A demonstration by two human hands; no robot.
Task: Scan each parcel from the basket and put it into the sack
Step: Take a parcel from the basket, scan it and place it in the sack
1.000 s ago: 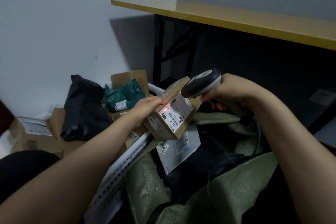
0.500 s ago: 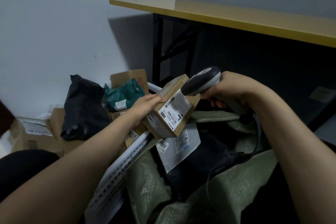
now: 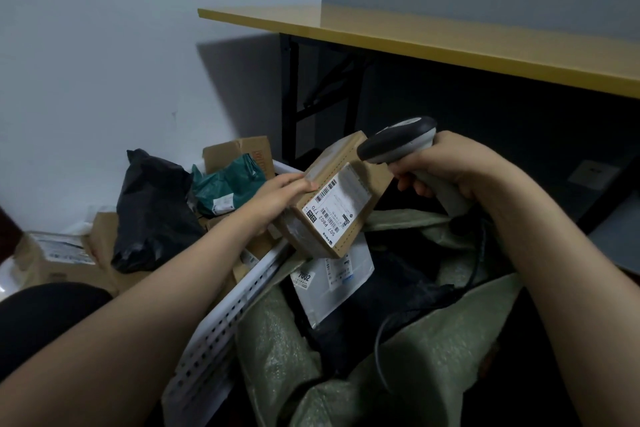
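Scan step, judging by pose. Gripped brown parcel (image 3: 332, 198) with left hand (image 3: 280, 194), fingers curled over edge; held label-up above sack (image 3: 433, 340), beside basket (image 3: 228, 315). Clenched scanner (image 3: 398, 144) in right hand (image 3: 450, 166), nose by parcel's top corner. Next probably needed: lowering parcel into sack.

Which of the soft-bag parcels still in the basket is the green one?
The green bag, right of the black bag and in front of the cardboard box; it alone is teal-green and shows a small white label.
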